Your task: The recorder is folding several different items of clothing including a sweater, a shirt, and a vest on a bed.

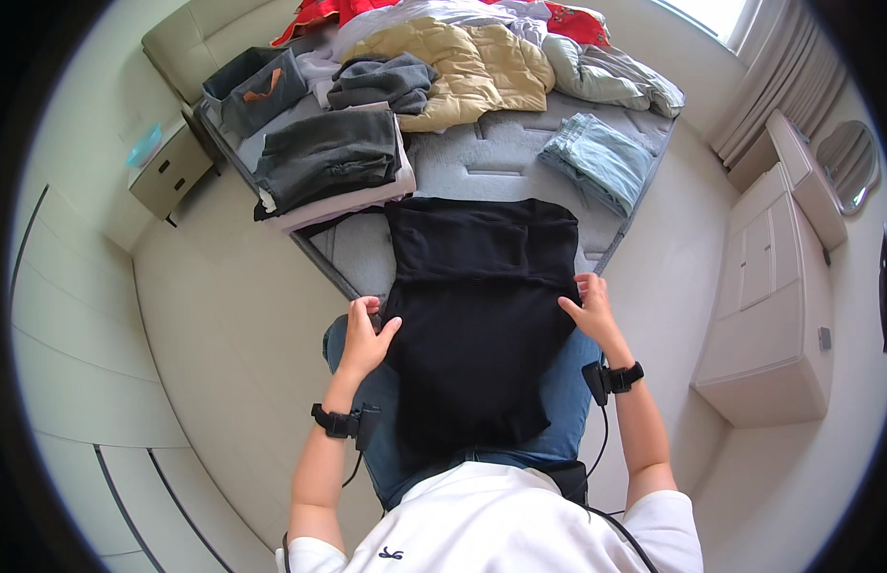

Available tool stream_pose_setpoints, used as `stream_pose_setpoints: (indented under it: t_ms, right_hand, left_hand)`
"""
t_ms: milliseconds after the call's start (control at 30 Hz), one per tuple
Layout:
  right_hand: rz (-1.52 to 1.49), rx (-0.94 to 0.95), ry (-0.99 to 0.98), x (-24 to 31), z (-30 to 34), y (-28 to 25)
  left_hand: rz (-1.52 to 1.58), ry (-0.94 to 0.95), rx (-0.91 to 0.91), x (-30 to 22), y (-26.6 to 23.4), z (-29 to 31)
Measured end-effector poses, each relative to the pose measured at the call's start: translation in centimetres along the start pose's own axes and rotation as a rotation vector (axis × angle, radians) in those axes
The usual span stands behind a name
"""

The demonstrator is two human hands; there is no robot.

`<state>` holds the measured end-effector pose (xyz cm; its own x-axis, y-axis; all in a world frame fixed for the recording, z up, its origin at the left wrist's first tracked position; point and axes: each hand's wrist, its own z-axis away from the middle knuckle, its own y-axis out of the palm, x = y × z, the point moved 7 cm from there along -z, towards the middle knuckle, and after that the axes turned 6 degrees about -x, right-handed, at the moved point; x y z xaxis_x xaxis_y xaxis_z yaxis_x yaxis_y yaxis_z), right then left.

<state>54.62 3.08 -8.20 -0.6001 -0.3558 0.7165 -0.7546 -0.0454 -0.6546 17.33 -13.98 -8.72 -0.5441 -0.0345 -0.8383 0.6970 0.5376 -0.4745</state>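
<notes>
From afar, I see left hand (pixel 360 350) and right hand (pixel 596 315), fingers wide. Between them, black garment (pixel 477 334) may slip if legs (pixel 566 396) move.

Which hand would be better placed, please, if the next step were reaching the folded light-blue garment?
Probably the right hand: it is at the right edge of the black garment, nearer the light-blue garment, while the left hand is at the opposite edge.

A black garment (pixel 477 353) lies spread, far part folded over, from the grey bed (pixel 463 153) across the person's lap (pixel 566 392).
</notes>
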Motion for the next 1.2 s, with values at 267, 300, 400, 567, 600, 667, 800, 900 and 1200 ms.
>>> stream_pose_setpoints:
  t_ms: [267,300,400,567,600,667,800,900,1200]
  right_hand:
    - [-0.372,-0.104,0.386,-1.8,4.9,0.5]
    - [-0.494,0.044,0.480,-2.6,5.9,1.6]
    - [-0.577,0.389,0.702,-1.1,9.0,3.5]
    - [-0.114,1.033,0.540,0.1,14.0,6.0]
    - [-0.525,0.927,0.293,1.5,14.9,5.6]
    - [-0.288,1.082,0.280,2.9,16.6,5.2]
    - [-0.214,1.236,0.286,1.8,16.9,3.7]
    - [0.075,1.081,0.189,4.5,13.3,-0.4]
    - [-1.392,0.245,0.532,7.1,6.0,-4.9]
  left_hand:
    - [0.138,-0.257,-0.009,2.1,2.6,5.3]
    - [0.137,-0.334,0.011,2.3,2.9,6.2]
    - [0.365,-0.326,0.312,-0.1,3.6,7.8]
    - [-0.133,-0.327,0.850,0.0,3.9,12.3]
    - [-0.233,-0.275,0.988,-1.6,4.0,12.8]
    - [-0.195,-0.221,1.033,-2.2,3.4,14.1]
    - [-0.307,-0.377,1.167,0.8,1.5,14.3]
    - [0.270,-0.267,0.970,-4.3,-1.1,11.6]
    - [0.899,-0.460,0.304,-9.7,-1.1,1.8]
